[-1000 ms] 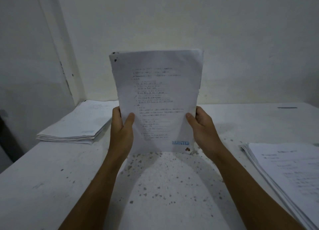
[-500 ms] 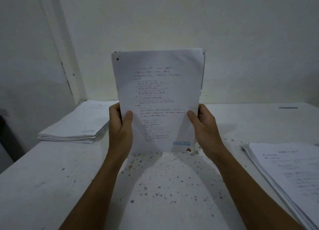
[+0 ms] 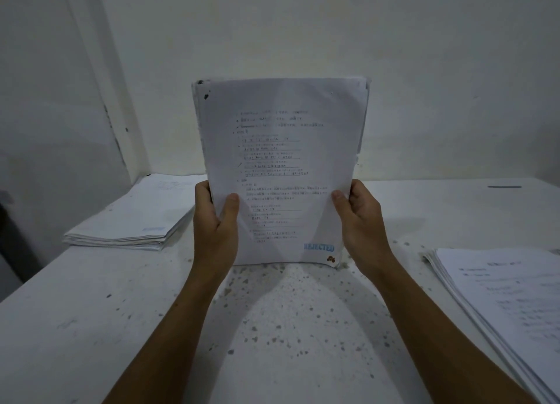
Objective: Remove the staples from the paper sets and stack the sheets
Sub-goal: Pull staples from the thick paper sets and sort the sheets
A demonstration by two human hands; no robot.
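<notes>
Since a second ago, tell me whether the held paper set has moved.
Yes: the paper set has risen slightly, its top edge now higher above the table back edge.

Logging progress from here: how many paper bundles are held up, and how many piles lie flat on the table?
Held upright by left hand and right hand: 1, the sheaf stamped REJECTED
Flat on the table: 2, left pile and right pile
Total: 3

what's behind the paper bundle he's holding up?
Behind the held bundle you see only the white wall above it and the table at its sides. The table's back edge and each hand's fingers behind it are covered.
</notes>
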